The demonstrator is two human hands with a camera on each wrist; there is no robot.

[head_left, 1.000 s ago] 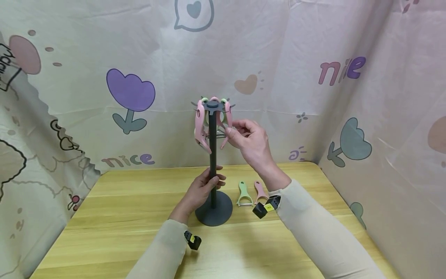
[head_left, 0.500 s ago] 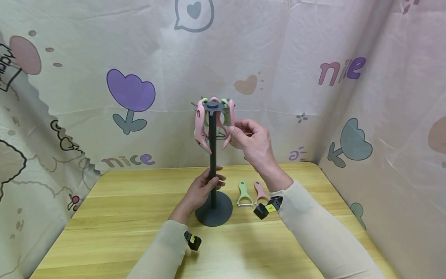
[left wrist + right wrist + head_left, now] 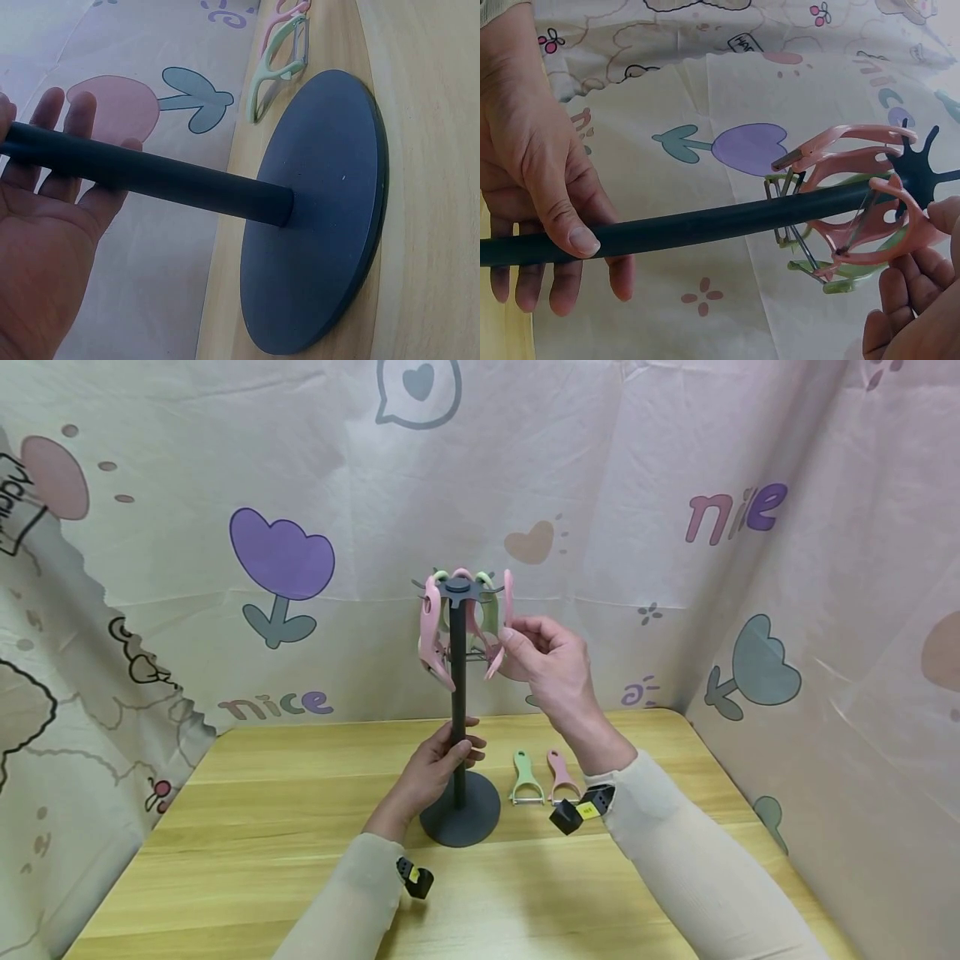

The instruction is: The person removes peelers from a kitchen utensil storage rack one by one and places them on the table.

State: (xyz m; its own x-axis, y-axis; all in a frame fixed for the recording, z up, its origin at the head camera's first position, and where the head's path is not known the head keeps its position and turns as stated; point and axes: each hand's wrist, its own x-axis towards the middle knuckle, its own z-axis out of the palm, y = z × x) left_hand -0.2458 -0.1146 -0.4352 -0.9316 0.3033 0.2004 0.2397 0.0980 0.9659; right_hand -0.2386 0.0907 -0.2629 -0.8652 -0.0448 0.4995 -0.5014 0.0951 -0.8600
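A dark stand with a round base and a hooked top rises from the table. My left hand holds its pole low down, thumb in front and fingers behind. Beside the hooks, my right hand pinches a pink peeler by its handle; the handle's top end is just outside the right-hand hook. More pink and green peelers hang round the top, among them a pink peeler on the left side. In the right wrist view their metal blades cluster around the pole.
A green peeler and another pink peeler lie on the wooden table, right of the base. Behind the table hangs a printed cloth, which also covers both sides.
My right hand has drawn the pink peeler rightward, from over the hook to beyond its tip. A green peeler behind shows more now. My left hand has stayed on the pole.
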